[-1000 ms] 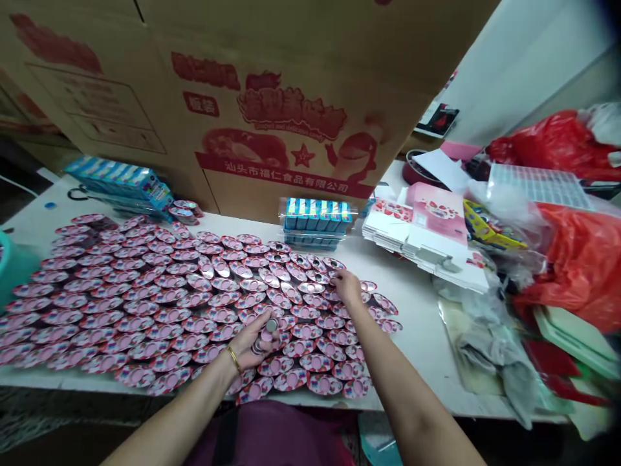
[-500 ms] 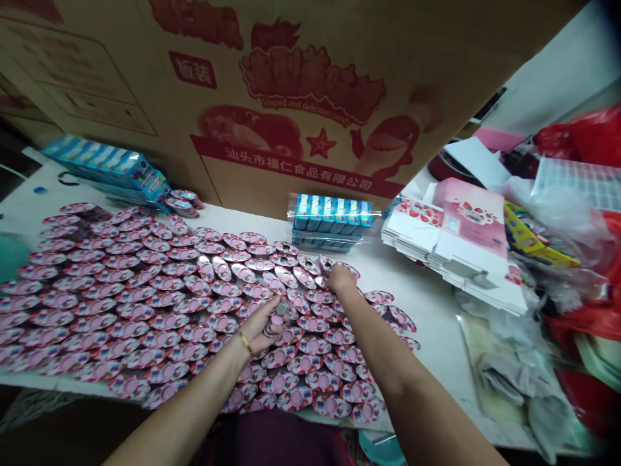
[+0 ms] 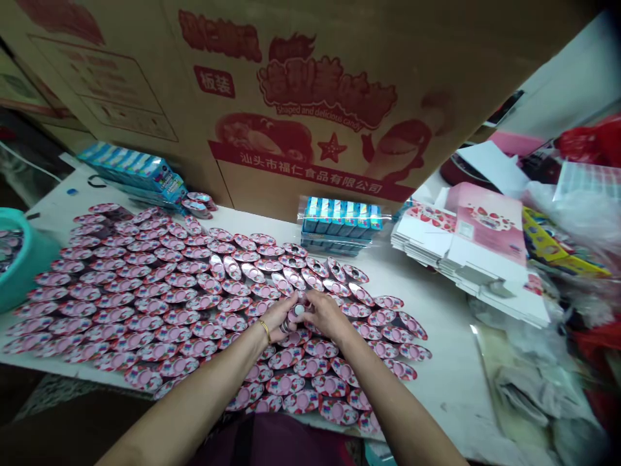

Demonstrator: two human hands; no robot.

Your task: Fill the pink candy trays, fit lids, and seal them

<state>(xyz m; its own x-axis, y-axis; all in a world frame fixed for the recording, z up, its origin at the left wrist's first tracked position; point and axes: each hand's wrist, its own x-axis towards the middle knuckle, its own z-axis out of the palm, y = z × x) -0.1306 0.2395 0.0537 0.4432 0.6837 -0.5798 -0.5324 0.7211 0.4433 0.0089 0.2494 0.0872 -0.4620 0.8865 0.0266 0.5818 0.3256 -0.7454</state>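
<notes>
Several pink oval cards [image 3: 145, 291] with round holes lie in overlapping rows across the white table [image 3: 436, 362]. My left hand [image 3: 280, 318], with a gold bangle at the wrist, is curled round a small stack of round silver pieces [image 3: 297, 312]. My right hand [image 3: 324, 312] meets it from the right, its fingertips pinching at the top piece of that stack. Both hands hover just above the cards near the middle of the spread.
A large printed cardboard box [image 3: 301, 97] stands behind the cards. Blue packs [image 3: 342, 223] in clear wrap and another blue pack [image 3: 133, 169] sit against it. Folded pink-and-white cartons [image 3: 470, 249] lie at the right, plastic bags [image 3: 572, 213] beyond, a teal tub [image 3: 19, 259] at the left.
My right hand has drawn back from the far cards toward me and joined my left hand at the stack of silver pieces. The camera has shifted slightly.
</notes>
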